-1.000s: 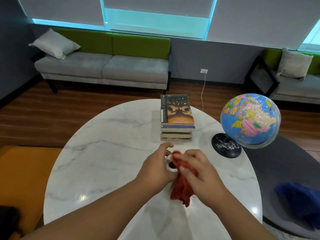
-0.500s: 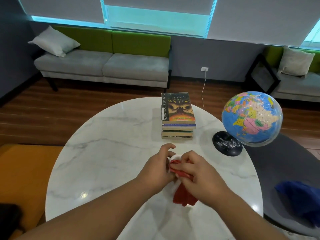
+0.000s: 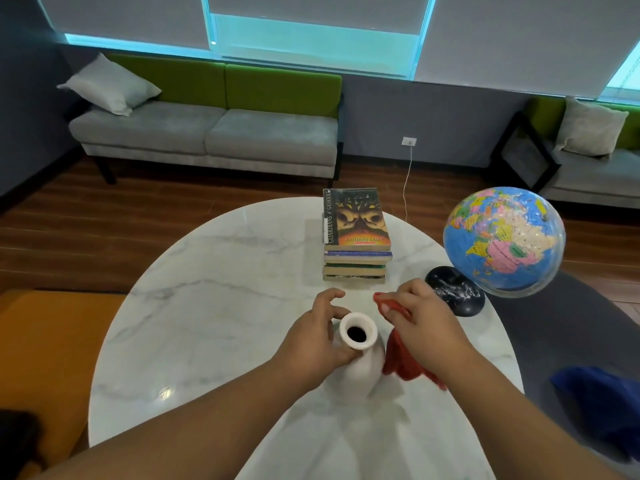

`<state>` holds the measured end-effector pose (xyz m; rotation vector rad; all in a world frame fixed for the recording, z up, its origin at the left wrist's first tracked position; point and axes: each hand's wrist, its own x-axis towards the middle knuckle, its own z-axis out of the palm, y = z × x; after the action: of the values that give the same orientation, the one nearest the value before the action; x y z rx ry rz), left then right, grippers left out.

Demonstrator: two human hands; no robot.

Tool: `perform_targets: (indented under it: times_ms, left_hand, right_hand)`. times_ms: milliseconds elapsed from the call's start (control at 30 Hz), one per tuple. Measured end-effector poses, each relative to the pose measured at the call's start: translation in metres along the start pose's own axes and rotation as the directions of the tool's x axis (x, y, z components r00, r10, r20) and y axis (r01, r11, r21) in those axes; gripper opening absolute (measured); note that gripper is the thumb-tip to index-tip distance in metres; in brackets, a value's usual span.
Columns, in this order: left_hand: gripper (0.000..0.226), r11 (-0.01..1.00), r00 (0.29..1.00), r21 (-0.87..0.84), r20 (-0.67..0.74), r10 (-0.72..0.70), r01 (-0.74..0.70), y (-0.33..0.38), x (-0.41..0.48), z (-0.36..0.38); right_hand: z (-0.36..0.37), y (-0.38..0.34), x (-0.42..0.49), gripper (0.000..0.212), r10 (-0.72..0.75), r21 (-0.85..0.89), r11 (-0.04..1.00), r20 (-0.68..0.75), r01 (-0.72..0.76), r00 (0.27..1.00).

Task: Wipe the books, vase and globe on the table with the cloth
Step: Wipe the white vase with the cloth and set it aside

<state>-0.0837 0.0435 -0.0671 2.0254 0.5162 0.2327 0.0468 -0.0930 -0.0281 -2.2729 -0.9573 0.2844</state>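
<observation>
Two hands at the vase (image 3: 360, 367), upright on the tabletop (image 3: 207, 323). Left hand (image 3: 317, 341): fingers curled round its neck. Right hand (image 3: 427, 325): fingers bunching the cloth (image 3: 403, 363) against the vase's right side. Books (image 3: 356, 233) stacked beyond; globe (image 3: 504, 240) right.

White marble table (image 3: 207, 306), rounded; a stack of books (image 3: 356, 237) lies near its far edge; the globe (image 3: 504, 240) stands on its black base (image 3: 457, 292) by the right edge; a white vase (image 3: 360, 362) stands near the middle
</observation>
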Motion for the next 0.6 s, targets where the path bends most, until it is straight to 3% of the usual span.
perform_targets:
  times_ms: [100,267,367,433,500,567,600]
  left_hand:
    - [0.082,1.0,1.0,-0.012,0.002,0.007,-0.007,-0.002,0.001,-0.001]
    - [0.079,0.999,1.0,0.038,-0.003,0.01,-0.01,-0.002,0.002,0.001]
    - [0.077,1.0,1.0,0.026,0.002,0.009,-0.01,-0.003,0.002,0.0]
    - [0.075,1.0,1.0,0.029,0.009,0.01,-0.011,-0.002,0.001,0.0]
    - [0.076,0.998,1.0,0.061,0.002,0.01,-0.01,-0.002,0.001,-0.001]
    - [0.076,0.997,1.0,0.08,-0.002,0.006,-0.006,-0.002,0.001,-0.001]
    - [0.076,0.997,1.0,0.077,-0.002,0.006,-0.005,-0.002,0.001,-0.001]
  right_hand:
    - [0.007,-0.011,-0.015,0.025,-0.227,0.019,0.974,0.167,0.227,0.959]
    - [-0.003,-0.002,-0.015,0.021,-0.093,0.031,0.995,0.008,0.092,0.996]
    - [-0.001,-0.01,-0.017,0.016,-0.192,-0.057,0.977,0.162,0.203,0.968]
    - [-0.005,-0.01,-0.014,0.012,-0.17,-0.15,0.964,0.284,0.219,0.944]
    - [-0.015,-0.008,-0.004,0.011,-0.135,-0.203,0.964,0.193,0.174,0.972]
    - [-0.022,-0.01,0.001,0.01,-0.144,-0.156,0.977,0.012,0.144,0.99]
    - [-0.023,-0.013,0.0,0.012,-0.167,-0.124,0.978,0.002,0.166,0.986]
